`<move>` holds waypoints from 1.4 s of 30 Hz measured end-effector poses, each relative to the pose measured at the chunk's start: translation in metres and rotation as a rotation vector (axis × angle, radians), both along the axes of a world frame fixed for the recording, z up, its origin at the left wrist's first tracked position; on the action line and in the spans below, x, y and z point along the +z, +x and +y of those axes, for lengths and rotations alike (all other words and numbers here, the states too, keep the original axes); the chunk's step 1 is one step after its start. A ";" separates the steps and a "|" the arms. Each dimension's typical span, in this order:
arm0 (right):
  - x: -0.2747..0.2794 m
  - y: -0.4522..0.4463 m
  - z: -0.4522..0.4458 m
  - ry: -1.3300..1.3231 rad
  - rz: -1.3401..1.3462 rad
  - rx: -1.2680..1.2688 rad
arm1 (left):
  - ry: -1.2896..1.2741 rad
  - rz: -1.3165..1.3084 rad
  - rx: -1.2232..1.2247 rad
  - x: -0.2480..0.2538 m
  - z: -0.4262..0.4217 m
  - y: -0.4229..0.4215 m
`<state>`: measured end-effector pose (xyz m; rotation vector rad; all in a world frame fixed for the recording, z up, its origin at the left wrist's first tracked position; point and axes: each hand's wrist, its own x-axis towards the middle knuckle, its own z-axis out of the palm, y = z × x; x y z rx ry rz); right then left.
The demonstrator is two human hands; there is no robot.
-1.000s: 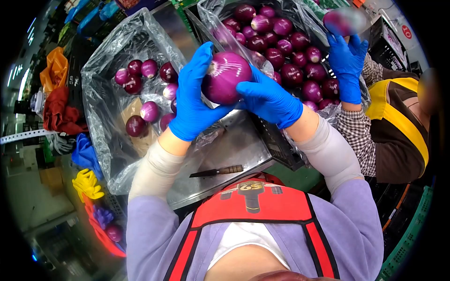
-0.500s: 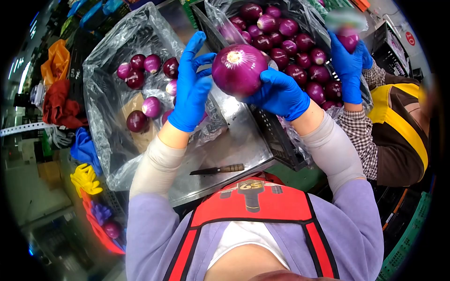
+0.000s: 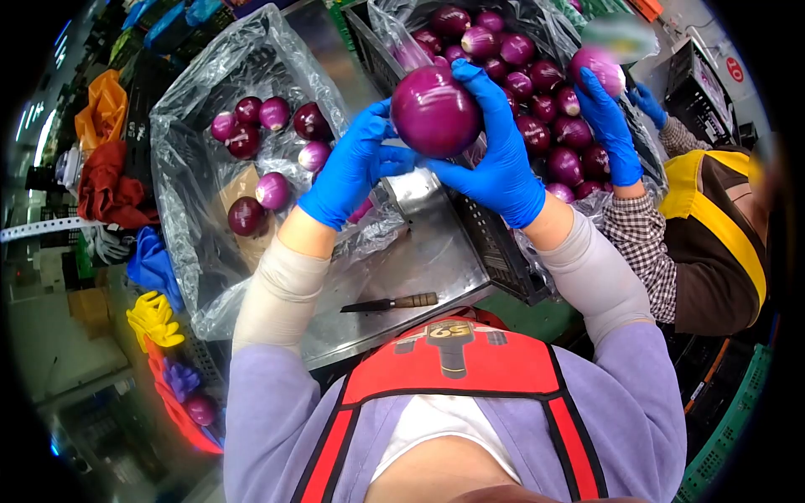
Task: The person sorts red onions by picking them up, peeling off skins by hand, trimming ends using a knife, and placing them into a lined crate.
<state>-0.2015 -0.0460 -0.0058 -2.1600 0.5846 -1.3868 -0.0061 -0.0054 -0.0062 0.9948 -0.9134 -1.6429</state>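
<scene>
A large, glossy red onion [image 3: 436,112] is between my two blue-gloved hands, above the metal table. My right hand [image 3: 496,159] grips it from the right, thumb below and fingers up its side. My left hand [image 3: 356,166] is at its lower left, fingers curled towards it; the fingertips partly pass behind the onion. Below my left hand lies a plastic-lined crate [image 3: 189,201] with several red onions in it. Behind my right hand stands a fuller black crate [image 3: 495,243] of red onions, also lined with plastic.
A knife [image 3: 390,303] with a wooden handle lies on the metal table [image 3: 419,251] near my apron. At the right, a co-worker's gloved hand [image 3: 610,130] holds an onion [image 3: 597,70] over the full crate. Yellow gloves [image 3: 154,319] and coloured cloths hang at the left.
The onion has turned between my hands, its pale root end now out of sight. My left hand has dropped and its fingers have curled in. The co-worker's hands have moved apart.
</scene>
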 end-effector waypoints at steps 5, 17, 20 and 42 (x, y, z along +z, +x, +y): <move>0.006 0.004 0.004 -0.155 0.138 0.002 | -0.078 0.218 -0.179 -0.007 0.007 0.005; 0.007 -0.005 0.006 0.273 0.169 0.185 | -0.198 -0.073 0.051 -0.005 0.010 0.000; 0.011 -0.006 0.005 0.733 -0.083 0.337 | -0.139 -0.059 0.045 -0.002 0.012 0.001; 0.013 -0.003 -0.001 -0.016 0.114 0.220 | -0.114 0.086 -0.083 0.007 0.007 0.004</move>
